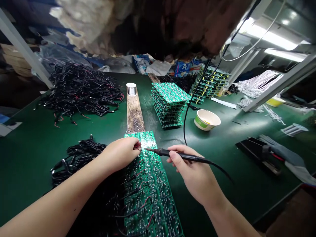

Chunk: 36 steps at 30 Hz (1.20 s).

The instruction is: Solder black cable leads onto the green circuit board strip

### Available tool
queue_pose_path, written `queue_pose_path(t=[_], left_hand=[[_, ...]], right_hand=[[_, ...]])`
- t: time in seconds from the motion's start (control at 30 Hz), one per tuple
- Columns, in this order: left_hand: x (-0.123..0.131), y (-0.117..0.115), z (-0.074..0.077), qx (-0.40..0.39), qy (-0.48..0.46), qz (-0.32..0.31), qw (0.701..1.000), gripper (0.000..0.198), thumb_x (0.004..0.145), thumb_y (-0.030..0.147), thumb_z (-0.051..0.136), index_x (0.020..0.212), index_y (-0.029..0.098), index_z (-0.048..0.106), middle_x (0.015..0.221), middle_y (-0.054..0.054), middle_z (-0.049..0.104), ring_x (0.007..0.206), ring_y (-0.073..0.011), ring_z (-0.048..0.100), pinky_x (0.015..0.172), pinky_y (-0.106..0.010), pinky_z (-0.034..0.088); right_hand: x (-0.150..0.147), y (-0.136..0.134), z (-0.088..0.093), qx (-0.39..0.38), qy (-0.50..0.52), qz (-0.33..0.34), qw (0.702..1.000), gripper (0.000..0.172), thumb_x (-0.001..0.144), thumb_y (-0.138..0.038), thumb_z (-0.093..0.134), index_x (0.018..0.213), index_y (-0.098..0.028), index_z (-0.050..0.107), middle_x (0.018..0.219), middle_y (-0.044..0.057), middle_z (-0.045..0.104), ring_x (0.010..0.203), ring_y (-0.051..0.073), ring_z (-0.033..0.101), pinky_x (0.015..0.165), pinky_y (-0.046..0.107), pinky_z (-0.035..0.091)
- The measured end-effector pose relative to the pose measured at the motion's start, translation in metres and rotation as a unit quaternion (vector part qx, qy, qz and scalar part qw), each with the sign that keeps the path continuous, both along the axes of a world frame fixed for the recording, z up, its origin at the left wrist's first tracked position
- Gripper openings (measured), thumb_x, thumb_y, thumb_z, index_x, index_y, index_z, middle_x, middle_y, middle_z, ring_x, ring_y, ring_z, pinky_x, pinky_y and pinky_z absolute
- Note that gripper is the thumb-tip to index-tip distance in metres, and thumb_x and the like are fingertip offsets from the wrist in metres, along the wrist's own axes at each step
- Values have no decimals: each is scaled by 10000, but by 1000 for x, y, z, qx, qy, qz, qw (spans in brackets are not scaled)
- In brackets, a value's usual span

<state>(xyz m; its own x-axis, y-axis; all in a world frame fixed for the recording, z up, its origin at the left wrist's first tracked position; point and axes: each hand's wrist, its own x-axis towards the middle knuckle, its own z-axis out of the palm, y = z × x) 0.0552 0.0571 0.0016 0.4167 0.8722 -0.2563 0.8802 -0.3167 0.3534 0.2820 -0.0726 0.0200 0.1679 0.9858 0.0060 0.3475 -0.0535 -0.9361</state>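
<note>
A long green circuit board panel (158, 184) lies in front of me, with red and black wires along its left part. My left hand (125, 149) is closed at the panel's upper left, pinching thin red wires (137, 145). In my right hand (189, 161) is a black soldering iron (177, 154), held like a pen. Its tip points left and is close to the wire ends; whether they touch cannot be made out. Beyond the panel, a wooden strip (134, 113) carries a solder spool (131, 89) at its far end.
Black cables (84, 89) are heaped at the back left, with another bundle (74, 158) beside my left forearm. Stacked green boards (169, 105) stand beyond the panel, near a paper bowl (206, 120). A black tool or holder (258, 154) lies at the right.
</note>
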Motion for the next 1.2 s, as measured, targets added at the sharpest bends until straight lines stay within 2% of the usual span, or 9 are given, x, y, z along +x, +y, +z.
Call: queue_pose_path(t=[0.17, 0.43, 0.7, 0.77, 0.93, 1.0, 1.2], left_hand=[[-3, 0, -5, 0, 4, -3, 1000, 155, 907, 331, 531, 855, 249, 652, 876, -32, 749, 772, -230, 626, 641, -340, 354], [-2, -1, -2, -4, 10, -12, 1000, 133, 893, 310, 531, 830, 252, 632, 864, -26, 736, 771, -227, 616, 642, -339, 346], [-1, -5, 3, -7, 21, -5, 1000, 124, 897, 292, 529, 834, 255, 628, 883, -20, 739, 785, -224, 618, 646, -338, 345], [-1, -5, 2, -4, 18, -5, 1000, 130, 904, 301, 529, 843, 253, 632, 884, -24, 739, 782, -224, 618, 645, -342, 347], [-1, -5, 2, 4, 23, -12, 1000, 125, 894, 291, 531, 818, 245, 619, 866, -34, 729, 773, -226, 617, 632, -349, 332], [0, -7, 4, 3, 24, -12, 1000, 127, 893, 281, 526, 816, 244, 620, 877, -37, 733, 780, -227, 623, 632, -348, 330], [1, -11, 9, 9, 15, -12, 1000, 128, 890, 266, 518, 809, 242, 613, 888, -52, 740, 792, -244, 642, 648, -350, 350]], right_hand=[[-4, 3, -2, -8, 16, 2, 1000, 257, 1026, -488, 663, 1094, -273, 785, 890, 9, 806, 788, 172, 714, 682, 284, 567], [-5, 6, -4, -17, 15, 5, 1000, 263, 1039, -495, 645, 1114, -281, 778, 895, 0, 806, 786, 170, 707, 675, 294, 561], [-5, 5, 6, 15, -61, 64, 996, 221, 1056, -470, 629, 1091, -308, 775, 967, -11, 805, 888, 192, 736, 760, 324, 564], [-5, 7, 8, 42, -64, 58, 995, 214, 1052, -457, 634, 1091, -299, 774, 981, -6, 808, 895, 196, 747, 781, 332, 572], [0, 35, 3, 114, -70, -10, 991, 225, 1032, -436, 652, 1101, -260, 774, 957, 19, 811, 847, 198, 747, 757, 338, 570], [0, 50, -1, 119, -78, -8, 990, 229, 1030, -416, 641, 1117, -251, 773, 978, 30, 818, 854, 199, 744, 757, 339, 566], [-9, 75, -10, 103, -74, 6, 992, 253, 1027, -413, 629, 1156, -242, 763, 1073, 48, 827, 1001, 225, 767, 913, 382, 575]])
